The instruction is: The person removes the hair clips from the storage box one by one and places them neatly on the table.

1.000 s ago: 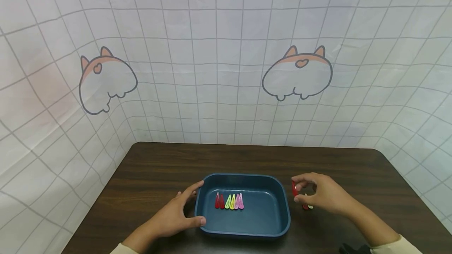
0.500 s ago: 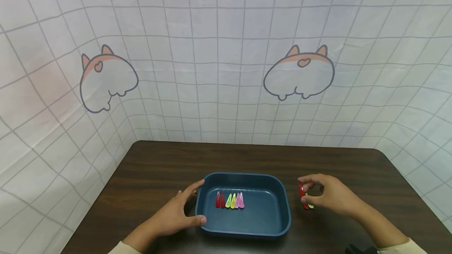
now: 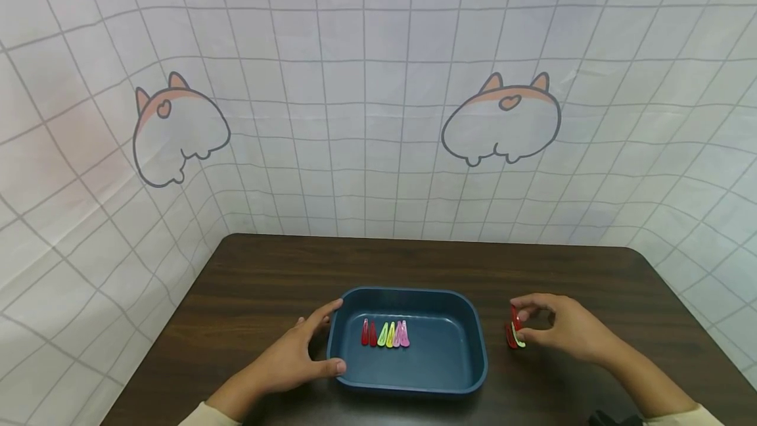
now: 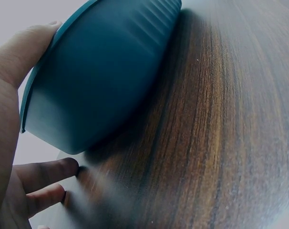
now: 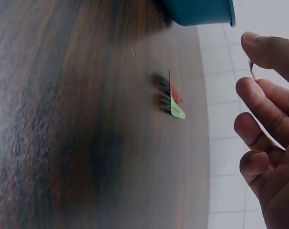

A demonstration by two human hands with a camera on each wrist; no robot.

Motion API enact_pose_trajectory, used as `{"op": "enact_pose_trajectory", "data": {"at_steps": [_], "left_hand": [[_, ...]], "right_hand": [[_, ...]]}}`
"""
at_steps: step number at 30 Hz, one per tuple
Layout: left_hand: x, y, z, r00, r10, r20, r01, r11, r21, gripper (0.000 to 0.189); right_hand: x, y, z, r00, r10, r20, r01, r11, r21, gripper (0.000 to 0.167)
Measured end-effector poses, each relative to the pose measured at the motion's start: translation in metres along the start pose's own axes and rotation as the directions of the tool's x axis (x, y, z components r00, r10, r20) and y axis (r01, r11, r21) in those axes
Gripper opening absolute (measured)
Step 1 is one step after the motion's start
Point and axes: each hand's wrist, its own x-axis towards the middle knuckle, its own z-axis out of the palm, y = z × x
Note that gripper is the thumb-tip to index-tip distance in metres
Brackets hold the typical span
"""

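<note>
My right hand [image 3: 562, 327] pinches a red snap hair clip [image 3: 515, 315] between thumb and fingers, right of the tray. In the right wrist view that clip [image 5: 252, 69] shows nearly edge-on, apart from the table. Below lie another red hair clip [image 5: 175, 93] and a light green one [image 5: 178, 112], side by side. My left hand [image 3: 296, 360] rests at the left end of the blue tray [image 3: 408, 389], thumb and index finger extended to its rim. Two of its other fingers [image 4: 49, 174] stay outside the tray, low by the table.
Inside the tray, towards its left, several clips stand in a row: two red [image 3: 369, 333], one green [image 3: 383, 334], one yellow [image 3: 390, 335] and two pink [image 3: 401, 334]. The dark wooden table [image 3: 266, 281] has a white gridded cloth [image 3: 355, 150] behind it.
My right hand has moved a little to the right with the red hair clip, closer over the two clips on the table. The left hand keeps its place on the tray.
</note>
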Motion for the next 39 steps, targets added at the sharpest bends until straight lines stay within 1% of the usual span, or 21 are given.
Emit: {"op": "enact_pose_trajectory", "data": {"at_steps": [15, 22, 31, 39], "left_hand": [[0.001, -0.001, 0.000, 1.000, -0.002, 0.003, 0.002, 1.000, 0.004, 0.094], [0.001, 0.000, 0.000, 1.000, -0.015, 0.005, 0.015, 1.000, 0.009, 0.094], [0.002, -0.001, 0.001, 1.000, -0.011, 0.007, 0.011, 1.000, 0.004, 0.094], [0.002, -0.002, 0.001, 1.000, -0.012, 0.006, 0.012, 1.000, 0.001, 0.094]], "right_hand": [[-0.006, 0.022, 0.000, 1.000, -0.001, 0.023, 0.001, 1.000, -0.031, 0.055], [-0.006, 0.028, 0.003, 0.999, 0.007, 0.049, -0.006, 0.999, -0.039, 0.055], [-0.005, 0.036, 0.006, 0.998, 0.025, 0.062, -0.020, 0.996, -0.087, 0.055], [-0.005, 0.044, 0.010, 0.999, -0.040, 0.020, 0.042, 0.993, -0.114, 0.051]]}}
